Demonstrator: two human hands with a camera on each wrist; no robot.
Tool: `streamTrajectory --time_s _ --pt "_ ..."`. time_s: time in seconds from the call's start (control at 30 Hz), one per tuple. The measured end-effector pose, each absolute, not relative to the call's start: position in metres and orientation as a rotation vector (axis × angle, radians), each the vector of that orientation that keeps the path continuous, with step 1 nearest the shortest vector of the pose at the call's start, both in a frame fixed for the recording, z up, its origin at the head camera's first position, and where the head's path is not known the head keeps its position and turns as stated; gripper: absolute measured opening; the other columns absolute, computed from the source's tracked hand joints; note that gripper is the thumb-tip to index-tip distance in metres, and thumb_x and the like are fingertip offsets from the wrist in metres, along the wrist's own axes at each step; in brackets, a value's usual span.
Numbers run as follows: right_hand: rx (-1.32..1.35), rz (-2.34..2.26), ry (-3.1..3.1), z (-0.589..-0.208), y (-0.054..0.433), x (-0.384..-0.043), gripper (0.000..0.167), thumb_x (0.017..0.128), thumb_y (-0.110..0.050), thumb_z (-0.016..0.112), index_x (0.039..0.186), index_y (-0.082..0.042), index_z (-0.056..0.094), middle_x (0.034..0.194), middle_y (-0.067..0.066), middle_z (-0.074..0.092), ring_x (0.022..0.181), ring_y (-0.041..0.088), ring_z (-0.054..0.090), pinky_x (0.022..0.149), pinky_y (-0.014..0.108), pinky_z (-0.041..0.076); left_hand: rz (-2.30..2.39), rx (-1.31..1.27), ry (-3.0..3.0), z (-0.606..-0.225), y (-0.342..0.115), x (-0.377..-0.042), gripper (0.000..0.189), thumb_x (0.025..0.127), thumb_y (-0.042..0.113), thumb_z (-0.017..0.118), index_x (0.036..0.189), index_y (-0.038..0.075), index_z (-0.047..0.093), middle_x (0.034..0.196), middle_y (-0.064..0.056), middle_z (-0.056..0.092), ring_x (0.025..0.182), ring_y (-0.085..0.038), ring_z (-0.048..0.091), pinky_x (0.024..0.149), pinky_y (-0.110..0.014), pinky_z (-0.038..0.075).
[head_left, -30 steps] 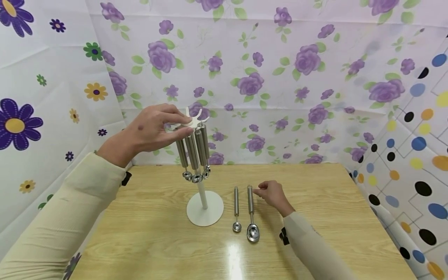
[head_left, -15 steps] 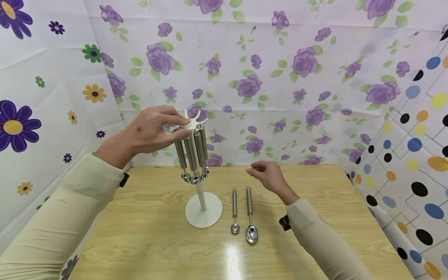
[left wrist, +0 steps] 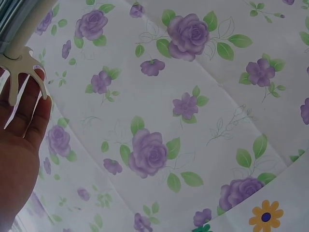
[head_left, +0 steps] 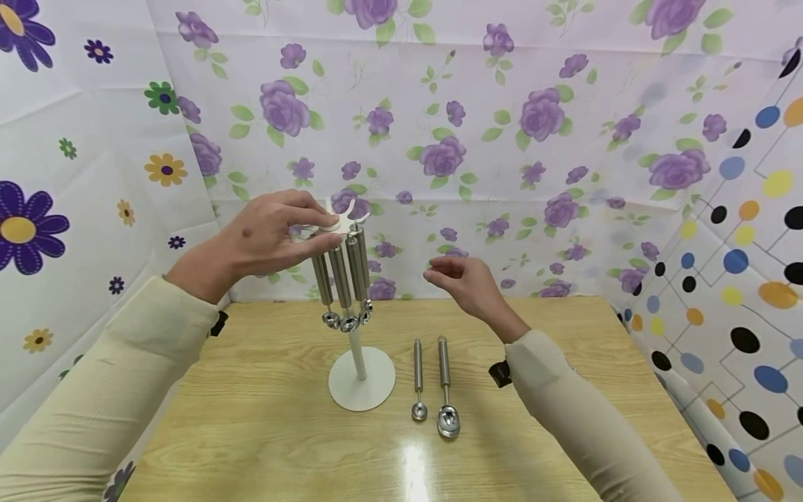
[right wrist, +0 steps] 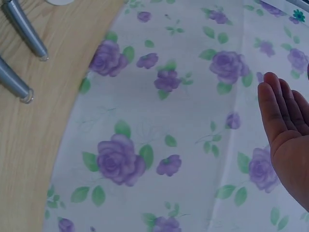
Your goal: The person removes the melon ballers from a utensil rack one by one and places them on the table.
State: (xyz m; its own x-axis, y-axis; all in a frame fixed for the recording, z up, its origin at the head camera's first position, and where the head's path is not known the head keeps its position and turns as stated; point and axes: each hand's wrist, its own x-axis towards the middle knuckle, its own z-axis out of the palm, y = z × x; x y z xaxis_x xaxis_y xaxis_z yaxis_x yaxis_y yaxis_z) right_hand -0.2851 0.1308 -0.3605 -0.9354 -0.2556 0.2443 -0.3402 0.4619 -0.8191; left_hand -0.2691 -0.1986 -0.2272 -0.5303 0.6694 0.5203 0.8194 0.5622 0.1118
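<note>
Gripping the stand (head_left: 356,348) on top with our left hand (head_left: 270,233), we hold our right hand (head_left: 467,284), fingers narrow, to the stand's right.

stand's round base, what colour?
White. The base shows best in the head view.

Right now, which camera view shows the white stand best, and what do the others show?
The head view: the white stand shows from base to hooked top, though the left hand covers part. Left wrist: only hooks and some pole. Right wrist: just a sliver of base.
</note>
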Motion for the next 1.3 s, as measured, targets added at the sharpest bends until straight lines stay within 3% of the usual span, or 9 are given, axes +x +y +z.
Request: streamTrajectory --time_s 0.27,0.6,1.3 --pt "0.587 1.573 -2.579 -0.343 0.118 -0.286 0.039 0.097 -0.028 0.069 0.129 -0.005 0.067 0.117 0.009 0.07 0.105 0.023 0.066 0.09 0.041 0.052 -0.447 -1.192 -2.396 -0.226 -0.198 -0.268 0.029 0.091 0.027 0.073 0.112 0.007 0.077 0.105 -0.006 0.069 0.087 -0.022 0.063 0.072 -0.044 0.05" --pt "0.616 1.555 -2.56 -0.329 0.109 -0.289 0.037 0.096 -0.027 0.07 0.126 -0.005 0.068 0.115 0.008 0.071 0.102 0.022 0.067 0.088 0.039 0.053 -0.47 -1.19 -2.4 -0.227 -0.197 -0.268 0.03 0.089 0.024 0.076 0.11 0.004 0.077 0.113 -0.009 0.069 0.104 -0.03 0.064 0.084 -0.05 0.051" --pt "0.788 1.677 -2.528 -0.307 0.072 -0.291 0.037 0.096 -0.017 0.07 0.13 -0.003 0.065 0.118 0.009 0.07 0.106 0.02 0.067 0.092 0.034 0.053 -0.524 -1.195 -2.366 -0.228 -0.195 -0.267 0.027 0.089 0.021 0.076 0.111 0.006 0.078 0.109 -0.008 0.072 0.094 -0.026 0.068 0.076 -0.046 0.054"
